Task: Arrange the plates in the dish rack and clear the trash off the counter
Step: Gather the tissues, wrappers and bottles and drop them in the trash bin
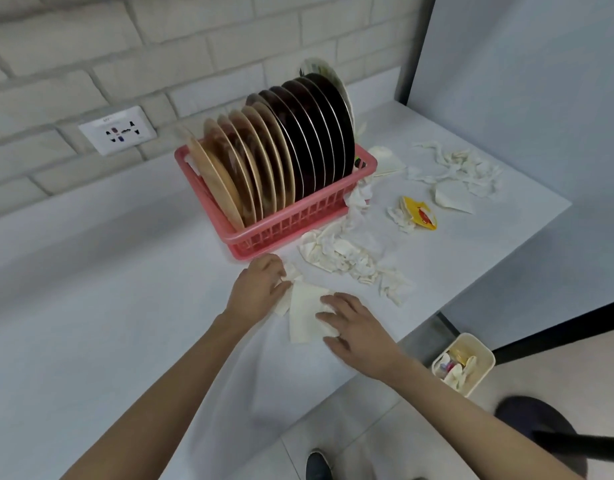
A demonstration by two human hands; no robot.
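White brick runs along the back wall, with a white plastic wall socket (118, 130) set into it at the far left; below it stretches the pale grey counter (91, 306); towards the middle sits a pink plastic slatted dish rack (264, 233), standing at an angle to the wall, packed with round tan plates (236, 168) on edge at its left end, round dark brown plates (316, 133) on edge further right, and one white patterned plate (319, 69) behind them all; just in front of the rack's near corner the left hand (258, 289) has its fingers curled, pinching the upper left edge of a flat white paper napkin (305, 317) that lies on the counter; the right hand (354, 330) rests on the napkin's right side with fingers straight and spread, holding nothing; beyond the hands, touching the rack's front, lies a heap of crumpled white tissues (343, 254); further right are a torn yellow sachet (419, 213) and, near the wall, scattered white paper scraps (461, 168); off the counter's edge, down on the tiled floor, stands a cream rectangular plastic bin (482, 355) with wrappers and paper inside.
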